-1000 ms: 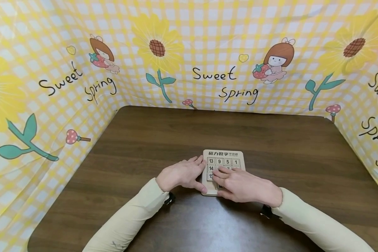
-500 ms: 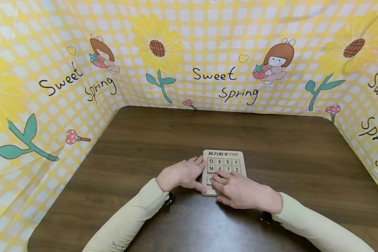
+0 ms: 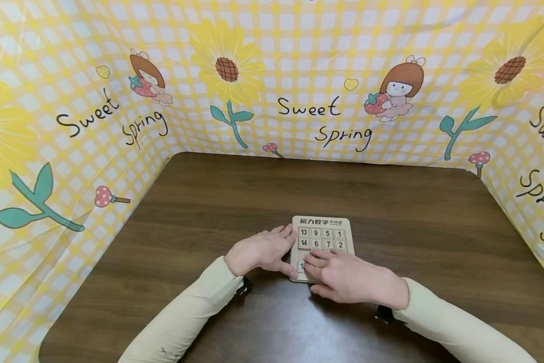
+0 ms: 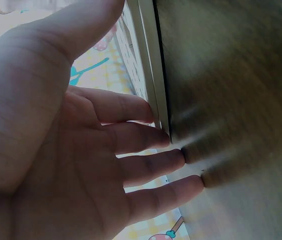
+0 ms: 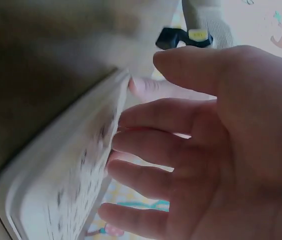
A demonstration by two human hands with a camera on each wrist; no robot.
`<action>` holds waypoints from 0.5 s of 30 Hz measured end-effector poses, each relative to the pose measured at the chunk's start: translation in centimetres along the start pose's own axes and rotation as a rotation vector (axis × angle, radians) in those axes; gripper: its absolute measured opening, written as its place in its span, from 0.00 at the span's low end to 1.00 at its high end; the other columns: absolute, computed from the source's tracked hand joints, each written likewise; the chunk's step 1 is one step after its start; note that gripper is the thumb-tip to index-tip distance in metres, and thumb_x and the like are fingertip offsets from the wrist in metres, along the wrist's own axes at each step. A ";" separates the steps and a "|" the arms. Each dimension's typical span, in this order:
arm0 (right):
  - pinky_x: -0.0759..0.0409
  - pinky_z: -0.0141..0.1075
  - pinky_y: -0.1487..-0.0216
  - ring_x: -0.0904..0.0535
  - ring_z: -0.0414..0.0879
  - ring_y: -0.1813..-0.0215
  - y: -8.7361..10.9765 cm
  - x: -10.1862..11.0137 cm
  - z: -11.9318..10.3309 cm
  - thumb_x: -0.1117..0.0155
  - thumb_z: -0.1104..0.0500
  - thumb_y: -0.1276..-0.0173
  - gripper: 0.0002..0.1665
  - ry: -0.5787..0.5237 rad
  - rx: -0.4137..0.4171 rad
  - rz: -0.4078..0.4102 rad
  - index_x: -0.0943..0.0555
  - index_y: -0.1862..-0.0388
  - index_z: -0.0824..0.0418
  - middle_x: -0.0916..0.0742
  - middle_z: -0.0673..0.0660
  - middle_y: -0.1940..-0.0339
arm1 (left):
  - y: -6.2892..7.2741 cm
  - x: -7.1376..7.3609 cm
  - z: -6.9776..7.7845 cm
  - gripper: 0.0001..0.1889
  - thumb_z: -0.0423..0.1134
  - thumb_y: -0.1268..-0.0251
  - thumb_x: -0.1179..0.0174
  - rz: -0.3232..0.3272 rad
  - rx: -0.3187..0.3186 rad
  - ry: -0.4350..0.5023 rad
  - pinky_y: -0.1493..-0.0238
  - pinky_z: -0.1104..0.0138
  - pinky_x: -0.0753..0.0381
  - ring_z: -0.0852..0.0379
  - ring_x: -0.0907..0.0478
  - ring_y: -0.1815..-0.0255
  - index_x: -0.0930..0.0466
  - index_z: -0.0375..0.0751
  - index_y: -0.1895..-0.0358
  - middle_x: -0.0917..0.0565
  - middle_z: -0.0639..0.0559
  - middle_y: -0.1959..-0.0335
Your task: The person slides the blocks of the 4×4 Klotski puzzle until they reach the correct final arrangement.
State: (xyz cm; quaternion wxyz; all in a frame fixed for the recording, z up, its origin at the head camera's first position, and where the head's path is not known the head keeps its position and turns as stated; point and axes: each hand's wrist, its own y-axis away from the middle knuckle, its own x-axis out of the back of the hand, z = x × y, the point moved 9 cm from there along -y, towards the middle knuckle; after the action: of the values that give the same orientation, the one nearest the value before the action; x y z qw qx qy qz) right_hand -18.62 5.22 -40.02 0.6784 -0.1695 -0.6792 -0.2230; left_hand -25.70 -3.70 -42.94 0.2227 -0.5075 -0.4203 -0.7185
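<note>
A number sliding puzzle lies flat on the table, a pale board with numbered square tiles. Its two far rows of tiles show whole; the right hand covers most of the rest. My left hand rests along the puzzle's left side, thumb at the near left corner. In the left wrist view, its straight fingers reach the board's edge and the tabletop. Over the near part of the board lies my right hand, its fingertips at the partly covered 15 tile. The right wrist view has its fingers extended over the board.
A dark wooden table carries the puzzle. Yellow checked cloth printed with flowers and figures hangs around its back and sides. Both forearms wear pale sleeves, with a black band at the right wrist.
The 15 tile has slid toward the person, leaving a gap below the 14 tile. My right hand has shifted slightly nearer the person with it. The left hand stays put.
</note>
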 end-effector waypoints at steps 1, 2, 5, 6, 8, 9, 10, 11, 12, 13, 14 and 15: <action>0.26 0.58 0.36 0.29 0.56 0.28 -0.2 0.1 0.4 0.45 0.44 0.27 0.31 -0.011 -0.009 -0.004 0.26 0.33 0.60 0.22 0.59 0.31 | 0.0 0.0 0.0 0.55 0.68 0.45 0.38 -0.002 0.002 0.002 0.24 0.50 0.40 0.45 0.50 0.19 0.51 0.39 0.22 0.50 0.42 0.19; 0.27 0.58 0.35 0.29 0.57 0.28 -0.4 0.2 0.8 0.45 0.44 0.27 0.31 -0.020 -0.018 -0.005 0.26 0.33 0.60 0.22 0.59 0.31 | 0.0 0.0 0.0 0.55 0.68 0.45 0.38 -0.003 0.001 0.001 0.24 0.51 0.40 0.44 0.50 0.19 0.50 0.39 0.22 0.50 0.42 0.20; 0.28 0.59 0.34 0.29 0.58 0.28 -1.0 0.5 1.9 0.44 0.45 0.27 0.30 -0.045 -0.041 0.002 0.27 0.33 0.61 0.22 0.60 0.31 | 0.0 -0.1 -0.1 0.55 0.68 0.44 0.38 -0.011 0.004 -0.003 0.24 0.51 0.41 0.44 0.50 0.19 0.51 0.40 0.21 0.51 0.43 0.19; 0.28 0.59 0.34 0.30 0.58 0.28 -1.2 0.5 2.3 0.44 0.46 0.27 0.30 -0.054 -0.047 0.003 0.27 0.33 0.62 0.23 0.61 0.31 | 0.0 -0.1 -0.1 0.55 0.68 0.44 0.38 -0.013 0.004 -0.008 0.24 0.51 0.41 0.44 0.50 0.19 0.51 0.40 0.21 0.50 0.43 0.19; 0.28 0.59 0.34 0.30 0.59 0.28 -1.6 0.5 2.8 0.44 0.49 0.27 0.29 -0.070 -0.054 0.010 0.27 0.33 0.63 0.23 0.62 0.31 | 0.0 -0.1 -0.1 0.55 0.69 0.44 0.38 -0.012 0.001 -0.014 0.24 0.51 0.40 0.44 0.49 0.20 0.50 0.39 0.22 0.50 0.43 0.19; 0.28 0.59 0.34 0.31 0.59 0.27 -1.8 0.5 3.0 0.43 0.50 0.27 0.29 -0.076 -0.058 0.010 0.27 0.33 0.64 0.23 0.62 0.31 | 0.0 -0.1 -0.1 0.55 0.69 0.44 0.38 -0.013 0.001 -0.018 0.24 0.51 0.40 0.44 0.49 0.20 0.50 0.39 0.22 0.50 0.43 0.19; 0.28 0.59 0.34 0.31 0.59 0.27 -1.9 0.4 3.3 0.43 0.51 0.27 0.29 -0.082 -0.066 0.007 0.27 0.33 0.64 0.23 0.62 0.31 | 0.0 -0.1 -0.1 0.55 0.69 0.44 0.38 -0.012 0.001 -0.021 0.24 0.51 0.39 0.44 0.49 0.20 0.50 0.39 0.22 0.49 0.43 0.19; 0.29 0.60 0.34 0.32 0.59 0.27 -2.0 0.2 3.4 0.43 0.52 0.27 0.29 -0.084 -0.071 0.003 0.28 0.32 0.64 0.24 0.62 0.30 | 0.0 -0.1 -0.1 0.55 0.69 0.45 0.38 -0.010 0.001 -0.026 0.25 0.51 0.39 0.44 0.49 0.20 0.50 0.39 0.22 0.49 0.43 0.20; 0.29 0.61 0.34 0.32 0.59 0.26 -2.1 0.0 3.5 0.44 0.53 0.27 0.28 -0.083 -0.077 -0.004 0.28 0.32 0.64 0.24 0.62 0.30 | 0.0 -0.1 0.0 0.55 0.69 0.44 0.38 -0.011 0.002 -0.027 0.25 0.51 0.39 0.44 0.49 0.20 0.49 0.39 0.22 0.49 0.43 0.20; 0.30 0.62 0.34 0.33 0.59 0.26 -2.1 -0.2 3.6 0.43 0.53 0.27 0.28 -0.086 -0.085 -0.013 0.28 0.32 0.64 0.24 0.62 0.29 | 0.0 -0.1 0.0 0.55 0.69 0.45 0.38 -0.010 0.002 -0.028 0.25 0.51 0.39 0.45 0.48 0.20 0.49 0.39 0.22 0.49 0.43 0.20; 0.31 0.62 0.33 0.34 0.58 0.25 -2.1 -0.4 3.6 0.44 0.52 0.27 0.28 -0.089 -0.092 -0.023 0.28 0.32 0.63 0.25 0.62 0.29 | -0.1 -0.1 0.0 0.55 0.69 0.45 0.38 -0.012 0.003 -0.028 0.25 0.51 0.39 0.45 0.48 0.20 0.49 0.39 0.22 0.49 0.43 0.20; 0.32 0.63 0.33 0.35 0.58 0.24 -2.1 -0.6 3.6 0.45 0.52 0.26 0.28 -0.090 -0.100 -0.034 0.28 0.32 0.62 0.26 0.61 0.28 | -0.1 -0.2 0.0 0.55 0.69 0.44 0.38 -0.016 0.004 -0.026 0.24 0.51 0.39 0.45 0.49 0.20 0.50 0.39 0.22 0.49 0.43 0.20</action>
State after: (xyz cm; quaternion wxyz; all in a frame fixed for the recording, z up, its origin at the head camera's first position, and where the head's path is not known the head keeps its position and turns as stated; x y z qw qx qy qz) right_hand -22.81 5.41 -40.75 0.6340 -0.2014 -0.6997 -0.2606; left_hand -25.67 -3.68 -43.12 0.2125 -0.5130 -0.4284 -0.7128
